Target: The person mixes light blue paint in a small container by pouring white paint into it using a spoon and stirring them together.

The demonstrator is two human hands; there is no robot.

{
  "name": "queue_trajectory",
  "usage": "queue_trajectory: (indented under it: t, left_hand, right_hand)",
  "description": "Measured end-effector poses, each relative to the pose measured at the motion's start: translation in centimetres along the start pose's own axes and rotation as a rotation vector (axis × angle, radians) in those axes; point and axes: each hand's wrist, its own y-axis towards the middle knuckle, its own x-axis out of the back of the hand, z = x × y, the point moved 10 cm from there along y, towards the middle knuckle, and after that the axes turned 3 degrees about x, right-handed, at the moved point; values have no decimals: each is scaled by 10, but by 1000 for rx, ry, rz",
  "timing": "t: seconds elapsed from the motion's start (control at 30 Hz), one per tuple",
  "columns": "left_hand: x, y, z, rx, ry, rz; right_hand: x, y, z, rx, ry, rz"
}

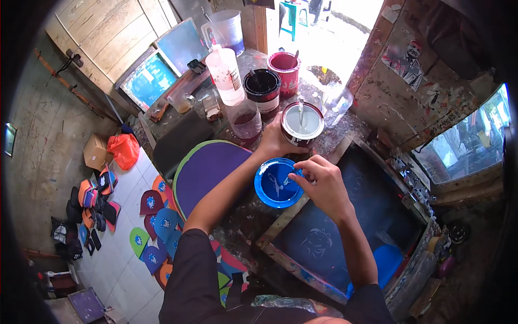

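Observation:
My left hand [276, 141] is wrapped round the near left side of a paint can [304, 141] holding pale grey-white paint, with a stirring stick [301, 116] standing in it. Just nearer to me is a round blue tub [260, 190] with blue inside and white streaks. Over its right rim hovers my right hand [322, 184], thumb and forefinger pinched together. What the pinch holds, if anything, is too small to make out. To the right lies a screen-printing frame [345, 213] with dark mesh and a faint drawn figure.
Behind stand a black paint can [263, 89], a red paint can [284, 73], a pink-white bottle [225, 75] and clear jugs. A purple oval board [213, 173] lies left. Several printed cap panels [154, 256] cover the lower left. A blue piece [386, 264] rests on the frame.

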Motion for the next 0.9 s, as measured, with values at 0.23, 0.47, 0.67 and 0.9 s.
queue_trajectory:
  t: [0.23,0.47,0.67,0.9]
  left_hand:
    - [0,-16,21,15,-16,137]
    - [72,-135,51,381,-735,62]
    - [47,-183,-9,125,-261,-23]
    - [24,-171,-10,60,-40,-44]
  right_hand:
    - [-34,8,21,124,25,165]
    - [-45,20,44,334,17,441]
    - [-47,30,37,237,-118,599]
    - [-26,40,38,214,33,345]
